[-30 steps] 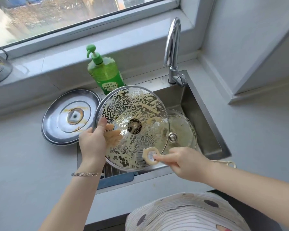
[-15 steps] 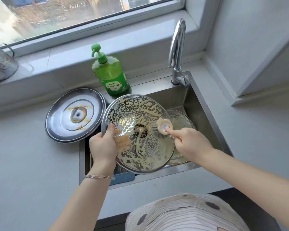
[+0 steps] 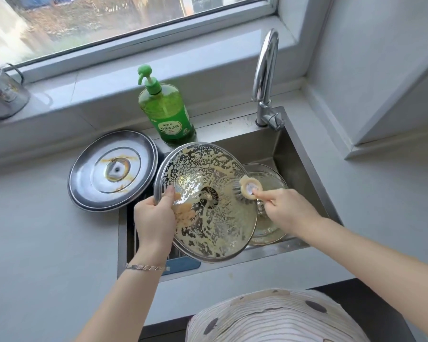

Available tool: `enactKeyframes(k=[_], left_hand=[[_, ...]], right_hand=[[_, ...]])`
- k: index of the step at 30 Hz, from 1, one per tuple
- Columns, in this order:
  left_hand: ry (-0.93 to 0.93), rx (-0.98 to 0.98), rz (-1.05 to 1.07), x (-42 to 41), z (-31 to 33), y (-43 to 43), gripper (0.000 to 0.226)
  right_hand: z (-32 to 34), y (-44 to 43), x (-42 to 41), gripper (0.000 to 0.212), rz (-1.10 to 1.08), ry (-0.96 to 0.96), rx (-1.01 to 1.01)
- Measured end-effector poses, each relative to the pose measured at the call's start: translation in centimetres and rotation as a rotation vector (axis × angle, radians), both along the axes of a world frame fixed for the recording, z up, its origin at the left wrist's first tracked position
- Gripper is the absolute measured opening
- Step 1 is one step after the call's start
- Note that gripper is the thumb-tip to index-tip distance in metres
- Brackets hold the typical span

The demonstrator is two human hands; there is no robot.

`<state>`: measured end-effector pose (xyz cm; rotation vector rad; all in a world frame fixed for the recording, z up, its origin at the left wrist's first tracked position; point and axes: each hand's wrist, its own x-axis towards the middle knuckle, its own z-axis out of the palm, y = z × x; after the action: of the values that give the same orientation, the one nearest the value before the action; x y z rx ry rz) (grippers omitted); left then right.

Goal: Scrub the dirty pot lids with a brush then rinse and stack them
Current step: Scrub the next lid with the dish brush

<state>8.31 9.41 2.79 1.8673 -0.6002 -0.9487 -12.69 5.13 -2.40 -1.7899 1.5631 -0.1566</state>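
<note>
Brush (image 3: 249, 191) against soapy glass lid (image 3: 203, 201) over sink (image 3: 299, 154)

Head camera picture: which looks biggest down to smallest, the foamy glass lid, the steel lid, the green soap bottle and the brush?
1. The foamy glass lid, but it is held up nearer the camera, so its lead over the next one is unsure.
2. The steel lid.
3. The soap bottle.
4. The brush, by far the smallest.

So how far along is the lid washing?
Nothing finished: no lid looks rinsed or stacked. In hand: the left hand holds the smeared glass lid over the sink while the right hand presses the brush to it. Left: the second glass lid in the sink, the stained steel lid on the counter, then rinsing and stacking.
</note>
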Motion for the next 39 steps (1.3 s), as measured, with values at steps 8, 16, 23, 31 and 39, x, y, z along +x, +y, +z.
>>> enactKeyframes(k=[8, 16, 23, 31, 39], left_hand=[[-0.032, -0.007, -0.028, 0.2, -0.7, 0.6, 0.033], [-0.112, -0.017, -0.148, -1.0, -1.2, 0.4, 0.021], [-0.183, -0.07, -0.078, -0.4, -1.0, -0.1, 0.033], [-0.126, -0.023, -0.122, -1.0, -1.9, 0.1, 0.025], [-0.358, -0.016, -0.27, 1.0, -2.3, -1.3, 0.037]], right_hand=[[0.0, 0.4, 1.1, 0.047, -0.001, -0.02, -0.029], [-0.6, -0.4, 4.3, 0.047, -0.111, -0.077, -0.121], [-1.9, 0.7, 3.1, 0.05, -0.126, -0.075, -0.018], [-0.7, -1.7, 3.9, 0.045, -0.164, -0.139, -0.012], [3.9, -1.0, 3.9, 0.034, -0.142, -0.527, -0.152]])
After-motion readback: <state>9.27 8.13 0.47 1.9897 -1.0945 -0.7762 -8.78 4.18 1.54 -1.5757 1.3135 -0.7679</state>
